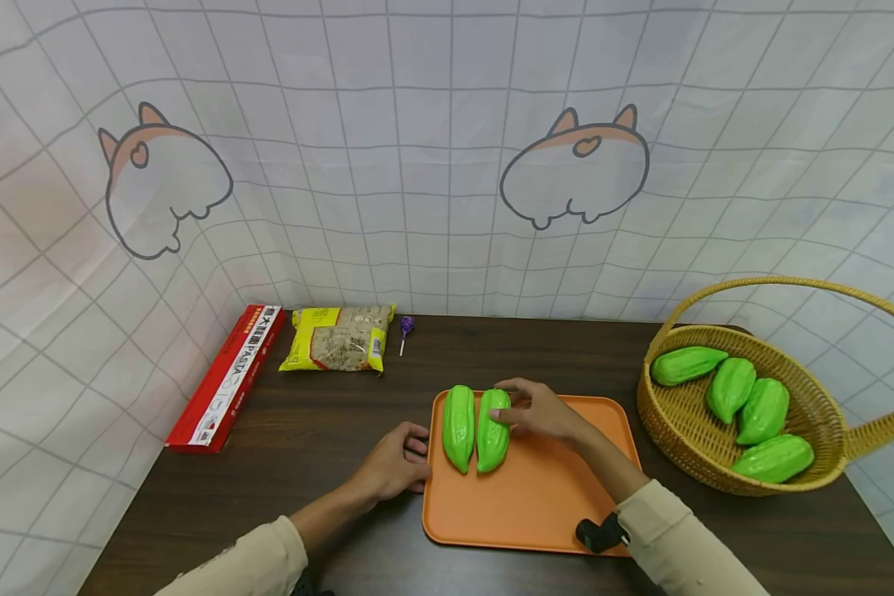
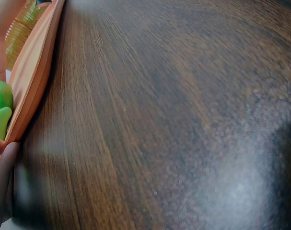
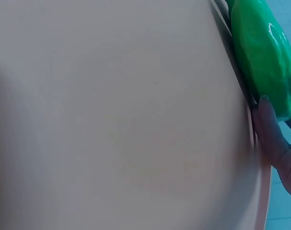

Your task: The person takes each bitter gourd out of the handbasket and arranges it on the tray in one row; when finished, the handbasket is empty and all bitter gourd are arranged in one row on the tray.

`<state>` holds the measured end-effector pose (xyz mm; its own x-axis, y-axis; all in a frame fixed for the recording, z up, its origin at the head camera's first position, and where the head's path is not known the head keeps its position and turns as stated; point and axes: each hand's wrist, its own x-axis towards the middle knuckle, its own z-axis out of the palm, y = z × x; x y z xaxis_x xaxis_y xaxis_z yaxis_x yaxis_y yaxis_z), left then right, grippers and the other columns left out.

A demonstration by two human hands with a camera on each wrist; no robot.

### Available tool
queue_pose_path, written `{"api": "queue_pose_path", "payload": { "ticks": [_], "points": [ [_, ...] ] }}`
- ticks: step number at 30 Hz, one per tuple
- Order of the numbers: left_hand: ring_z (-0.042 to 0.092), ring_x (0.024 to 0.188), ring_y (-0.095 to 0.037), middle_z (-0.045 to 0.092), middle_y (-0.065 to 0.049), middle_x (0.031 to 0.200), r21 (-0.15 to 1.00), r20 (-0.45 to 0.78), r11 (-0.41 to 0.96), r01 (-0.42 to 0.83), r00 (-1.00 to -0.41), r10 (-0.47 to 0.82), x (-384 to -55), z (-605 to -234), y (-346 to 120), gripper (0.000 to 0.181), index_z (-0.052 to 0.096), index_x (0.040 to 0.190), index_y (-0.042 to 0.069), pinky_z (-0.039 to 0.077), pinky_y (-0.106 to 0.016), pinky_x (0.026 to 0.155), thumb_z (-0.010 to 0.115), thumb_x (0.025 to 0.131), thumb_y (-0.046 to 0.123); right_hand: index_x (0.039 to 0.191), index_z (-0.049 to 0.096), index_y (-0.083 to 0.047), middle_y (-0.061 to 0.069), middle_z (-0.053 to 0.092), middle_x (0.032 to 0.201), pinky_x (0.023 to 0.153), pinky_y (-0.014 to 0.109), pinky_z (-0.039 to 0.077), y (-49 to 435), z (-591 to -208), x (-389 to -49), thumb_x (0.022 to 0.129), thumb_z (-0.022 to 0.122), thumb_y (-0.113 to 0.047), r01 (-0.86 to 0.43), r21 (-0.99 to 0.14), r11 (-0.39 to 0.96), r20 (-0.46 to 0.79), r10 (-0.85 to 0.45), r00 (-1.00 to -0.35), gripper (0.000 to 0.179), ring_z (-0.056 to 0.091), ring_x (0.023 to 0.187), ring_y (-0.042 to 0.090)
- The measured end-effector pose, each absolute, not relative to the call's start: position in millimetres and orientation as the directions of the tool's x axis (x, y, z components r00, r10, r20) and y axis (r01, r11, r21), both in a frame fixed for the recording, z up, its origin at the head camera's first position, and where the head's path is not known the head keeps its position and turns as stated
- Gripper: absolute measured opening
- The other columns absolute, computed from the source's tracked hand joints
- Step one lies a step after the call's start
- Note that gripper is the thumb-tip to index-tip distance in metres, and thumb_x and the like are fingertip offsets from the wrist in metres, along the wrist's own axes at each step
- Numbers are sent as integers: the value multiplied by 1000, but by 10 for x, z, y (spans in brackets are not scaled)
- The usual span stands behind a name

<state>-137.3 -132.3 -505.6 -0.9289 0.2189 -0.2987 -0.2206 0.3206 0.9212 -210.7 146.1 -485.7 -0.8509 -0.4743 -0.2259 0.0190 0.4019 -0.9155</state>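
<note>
Two glossy green bitter melons lie side by side at the left end of an orange tray (image 1: 536, 505). My right hand (image 1: 540, 411) holds the right bitter melon (image 1: 494, 443) by its far part, with the thumb (image 3: 270, 127) along its side in the right wrist view. The left bitter melon (image 1: 459, 430) lies just beside it, untouched by that hand. At the tray's left rim, my left hand (image 1: 396, 463) has bent fingers and pinches the edge. The left wrist view shows its fingers (image 2: 6, 165) at the orange rim, mostly cut off by the frame.
A wicker basket (image 1: 674, 430) with a tall handle stands at the right, with several green bitter melons inside. Toward the back left are a red pasta box (image 1: 227, 381), a yellow bag (image 1: 340, 338) and a purple lollipop (image 1: 406, 325). A grid-patterned cloth (image 1: 417, 165) hangs behind the table.
</note>
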Motion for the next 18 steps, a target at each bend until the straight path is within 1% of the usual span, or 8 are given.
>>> {"api": "queue_pose_path", "payload": {
  "ticks": [6, 18],
  "points": [
    [61, 88, -21, 54, -17, 111, 923, -294, 317, -217, -930, 221, -1369, -5042, -1323, 61, 51, 132, -2, 64, -35, 62, 71, 74, -5, 146, 47, -5, 23, 55, 126, 84, 43, 61, 1466, -4844, -2095, 92, 73, -29, 20, -922, 386, -218, -476, -852, 64, 65, 94, 23],
    [61, 87, -20, 55, -16, 110, 925, -294, 312, -218, -930, 221, -1370, -5043, -1323, 61, 51, 131, -2, 64, -35, 62, 71, 74, -4, 142, 51, -6, 21, 57, 122, 85, 40, 61, 1393, -4851, -2077, 92, 72, -26, 12, -915, 404, -202, -431, -879, 58, 64, 96, 22]
  ]
}}
